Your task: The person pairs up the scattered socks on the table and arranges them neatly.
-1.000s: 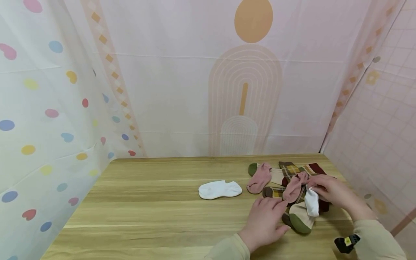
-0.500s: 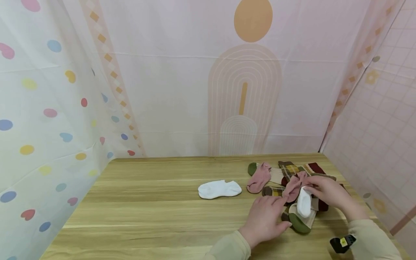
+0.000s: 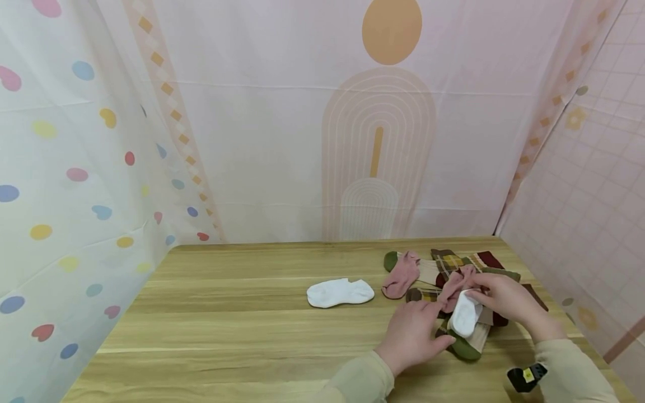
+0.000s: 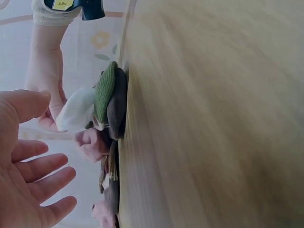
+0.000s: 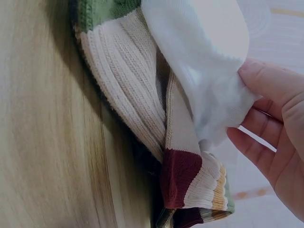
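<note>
Between thumb and fingers my right hand (image 3: 509,296) pinches a white ankle sock (image 5: 204,61), whose toe end hangs over the sock pile. Beneath it lie a cream sock with a green toe (image 3: 464,349) and one with a dark red patch (image 5: 180,178). My left hand (image 4: 33,161) is held with its fingers loosely spread at the near left side of the pile, close to a crumpled pink sock (image 3: 453,286). A second white ankle sock (image 3: 340,293) lies flat on the table, left of the pile.
Another pink sock (image 3: 401,275) rests across a green-and-cream sock at the pile's left end. Brown plaid socks (image 3: 445,260) are at the back. The wooden table (image 3: 227,330) meets a hanging printed cloth (image 3: 267,168) behind and curtains at both sides.
My right hand has shifted left, swinging the white sock left over the green-toed one. The left hand has moved only slightly; the flat white sock stays put.
</note>
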A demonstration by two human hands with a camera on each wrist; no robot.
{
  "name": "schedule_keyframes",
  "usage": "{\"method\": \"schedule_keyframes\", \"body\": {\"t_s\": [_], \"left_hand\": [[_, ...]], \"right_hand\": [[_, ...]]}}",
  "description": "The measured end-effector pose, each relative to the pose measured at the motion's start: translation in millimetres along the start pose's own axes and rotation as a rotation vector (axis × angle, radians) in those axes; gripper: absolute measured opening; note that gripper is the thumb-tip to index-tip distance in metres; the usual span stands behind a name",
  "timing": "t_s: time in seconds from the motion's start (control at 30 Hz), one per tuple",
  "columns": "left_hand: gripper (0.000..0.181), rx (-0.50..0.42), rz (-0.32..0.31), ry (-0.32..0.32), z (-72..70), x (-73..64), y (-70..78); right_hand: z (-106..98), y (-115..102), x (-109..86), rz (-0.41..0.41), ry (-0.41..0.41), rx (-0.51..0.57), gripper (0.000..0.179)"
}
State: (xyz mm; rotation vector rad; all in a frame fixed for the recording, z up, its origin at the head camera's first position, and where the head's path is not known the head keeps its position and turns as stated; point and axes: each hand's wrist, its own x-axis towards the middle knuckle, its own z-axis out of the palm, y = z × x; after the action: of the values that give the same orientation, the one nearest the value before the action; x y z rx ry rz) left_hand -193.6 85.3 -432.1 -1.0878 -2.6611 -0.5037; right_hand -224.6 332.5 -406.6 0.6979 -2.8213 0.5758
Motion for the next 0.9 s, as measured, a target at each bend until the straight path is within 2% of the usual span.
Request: {"method": "schedule_keyframes", "body": {"t_s": [0.2,0.37,0.53,0.67,0.8,0.9], "left_hand": [[0.094,-0.207,-0.074,-0.043,4.3,7.6,5.5],[0.098,-0.268,-0.092,-0.013,8.3,11.2,7.7],[0.088,-0.388,-0.145,0.011,13.7,14.7,9.7],[0.066,-0.507,-0.264,0.022,18.7,17.4,12.2],[0.04,-0.574,-0.379,0.04,22.9,19.4,14.7],[0.033,-0.593,-0.417,0.051,26.1,21.0,16.4]], "right_hand": [[0.3,0.0,-1.3,0.004,-0.001,0.016,0.013],[0.0,0.6,-2.0,0.011,-0.003,0.026,0.012],[-0.7,0.9,-2.9,-0.001,0.004,0.035,0.014],[-0.2,2.1,-2.4,-0.006,0.009,0.049,0.014],[0.6,4.0,-1.5,-0.012,0.01,0.048,0.015],[0.6,4.4,-1.9,-0.01,0.012,0.046,0.015]]}}
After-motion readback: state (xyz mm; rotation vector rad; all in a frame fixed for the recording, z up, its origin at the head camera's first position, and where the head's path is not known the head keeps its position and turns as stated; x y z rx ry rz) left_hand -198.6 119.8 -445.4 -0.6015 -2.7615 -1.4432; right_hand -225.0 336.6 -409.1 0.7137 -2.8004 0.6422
